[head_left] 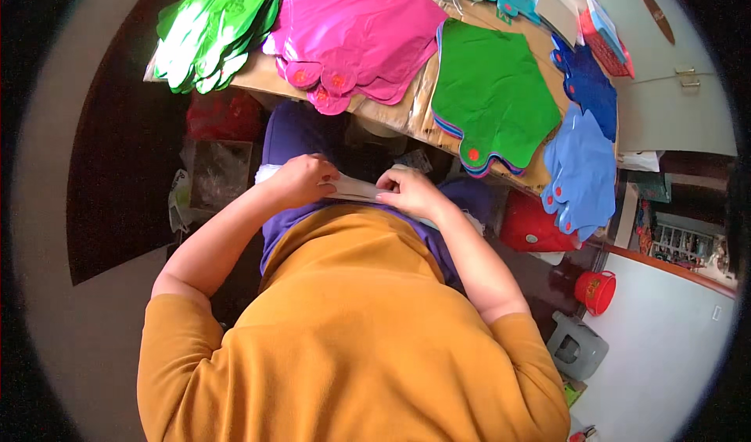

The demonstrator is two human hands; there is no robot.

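head view: a thin white sheet (356,188) lies across the lap at the centre of the frame, over purple trousers (293,133) and just beyond the hem of a mustard shirt (352,301). the left hand (303,181) has its fingers curled in on the sheet's left part, seemingly pinching it; the right hand (411,192) grasps its right part between thumb and fingers. it looks light, soft and limp, perhaps slightly slippery, so it should crease easily and is best held by thumb-and-finger pinches near both ends, keeping the middle lightly taut. whether it is film or fabric i cannot tell. beyond it, on a cardboard-covered table (420,102), lie a pink stack (360,27) at upper centre, a glossy green pile (223,19) at upper left, a dark green stack (493,90) and light blue pieces (583,168) toward the right. a red bucket (596,292) stands at lower right.
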